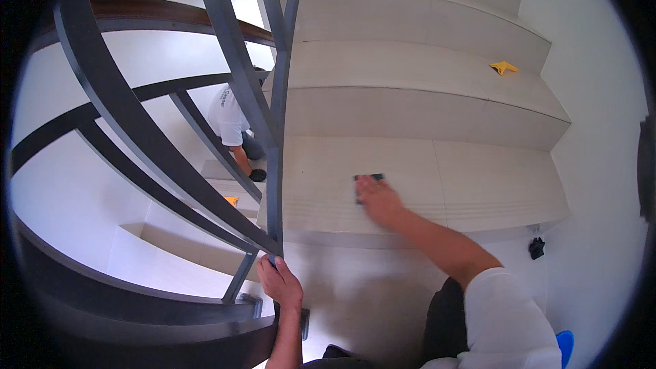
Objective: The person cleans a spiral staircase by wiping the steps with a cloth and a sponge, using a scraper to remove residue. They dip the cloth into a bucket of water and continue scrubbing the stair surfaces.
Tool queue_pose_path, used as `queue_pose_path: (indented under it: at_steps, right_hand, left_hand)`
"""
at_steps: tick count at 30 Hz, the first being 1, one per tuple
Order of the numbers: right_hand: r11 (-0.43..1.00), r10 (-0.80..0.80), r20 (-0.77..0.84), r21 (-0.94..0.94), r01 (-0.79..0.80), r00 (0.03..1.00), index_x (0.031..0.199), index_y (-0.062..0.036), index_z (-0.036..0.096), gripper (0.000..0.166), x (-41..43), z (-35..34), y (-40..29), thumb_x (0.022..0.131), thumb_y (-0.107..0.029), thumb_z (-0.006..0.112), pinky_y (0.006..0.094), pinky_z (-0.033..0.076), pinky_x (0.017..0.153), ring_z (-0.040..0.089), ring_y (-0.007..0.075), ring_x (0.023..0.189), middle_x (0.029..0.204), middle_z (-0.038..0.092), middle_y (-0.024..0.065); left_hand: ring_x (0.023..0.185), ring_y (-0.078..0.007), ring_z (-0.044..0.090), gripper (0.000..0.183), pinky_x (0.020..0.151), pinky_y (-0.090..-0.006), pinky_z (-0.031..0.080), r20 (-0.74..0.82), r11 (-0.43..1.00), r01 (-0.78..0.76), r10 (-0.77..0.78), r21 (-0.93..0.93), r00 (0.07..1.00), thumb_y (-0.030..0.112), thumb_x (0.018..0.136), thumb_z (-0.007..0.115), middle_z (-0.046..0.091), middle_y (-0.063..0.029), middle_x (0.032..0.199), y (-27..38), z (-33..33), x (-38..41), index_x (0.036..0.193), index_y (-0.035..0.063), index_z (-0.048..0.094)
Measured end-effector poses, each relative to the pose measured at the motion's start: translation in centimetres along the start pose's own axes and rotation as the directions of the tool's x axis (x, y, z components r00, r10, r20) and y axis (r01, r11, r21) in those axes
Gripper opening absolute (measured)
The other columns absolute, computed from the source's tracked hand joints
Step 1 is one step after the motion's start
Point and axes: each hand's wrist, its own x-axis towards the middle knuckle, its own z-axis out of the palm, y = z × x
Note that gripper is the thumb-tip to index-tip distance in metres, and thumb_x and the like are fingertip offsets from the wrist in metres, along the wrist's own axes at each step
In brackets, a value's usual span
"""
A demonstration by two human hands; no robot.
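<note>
My right hand (382, 202) lies palm down on a beige tiled stair tread (492, 184), pressing on a dark flat pad (378, 177). Most of the pad is hidden under my fingers, and the hand is slightly blurred. At the lower left, my left hand (281, 281) is closed around a dark grey metal baluster (275, 189) of the stair railing. Fine grooves run along the front of the tread near my right hand.
A small yellow item (503, 67) rests on a higher step. Beside the wall sits a crumpled black item (536, 248). A blue object (565, 347) shows at lower right. Beyond the railing, a person in a white shirt (228, 115) reaches down, near another yellow item (232, 201).
</note>
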Motion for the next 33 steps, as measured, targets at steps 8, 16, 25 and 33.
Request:
queue_pose_path:
  at_steps: [8,16,25,33]
  right_hand:
    - [0.954,-0.295,0.077,0.072,0.289,0.953,0.128,-0.0022,0.042,0.044,5.8,2.6,-7.5,0.086,-0.015,0.042,0.0433,0.027,0.104,0.031,0.0257,0.130,0.139,0.036,0.0129]
    - [0.988,0.101,-0.400,-0.068,-0.140,0.911,0.108,-0.0003,0.053,0.030,15.2,5.0,1.1,0.082,-0.012,0.047,0.0468,0.036,0.091,0.044,0.0268,0.116,0.127,0.046,0.0136]
    - [0.994,-0.082,-0.106,0.058,0.089,0.991,0.118,-0.0024,0.053,0.041,17.0,4.2,-9.9,0.084,-0.027,0.050,0.0442,0.036,0.089,0.044,0.0245,0.112,0.125,0.049,0.0101]
    - [0.999,0.023,-0.112,0.031,-0.020,0.993,0.119,-0.0050,0.052,0.041,23.5,5.5,-7.6,0.086,-0.029,0.049,0.0419,0.035,0.091,0.042,0.0234,0.117,0.128,0.048,0.0087]
  left_hand:
    - [0.092,-0.0406,0.048,0.046,0.078,-0.0461,0.037,0.006,0.998,-0.041,0.040,0.042,0.999,0.038,0.091,0.038,0.049,-0.0217,0.099,-0.1,0.8,0.1,0.103,-0.0055,0.048]
    - [0.093,-0.0405,0.048,0.047,0.080,-0.0457,0.037,0.035,0.998,-0.037,0.035,0.049,0.999,0.037,0.088,0.044,0.048,-0.0225,0.100,0.4,0.4,0.1,0.106,-0.0063,0.046]
    - [0.093,-0.0441,0.044,0.050,0.079,-0.0480,0.034,0.086,0.994,0.062,-0.070,0.088,0.994,0.039,0.085,0.044,0.044,-0.0261,0.101,0.2,0.1,0.0,0.101,-0.0081,0.043]
    - [0.093,-0.0455,0.043,0.060,0.078,-0.0492,0.034,0.071,0.995,-0.009,0.001,0.103,0.998,0.046,0.085,0.043,0.044,-0.0271,0.100,0.8,0.1,0.1,0.112,-0.0087,0.043]
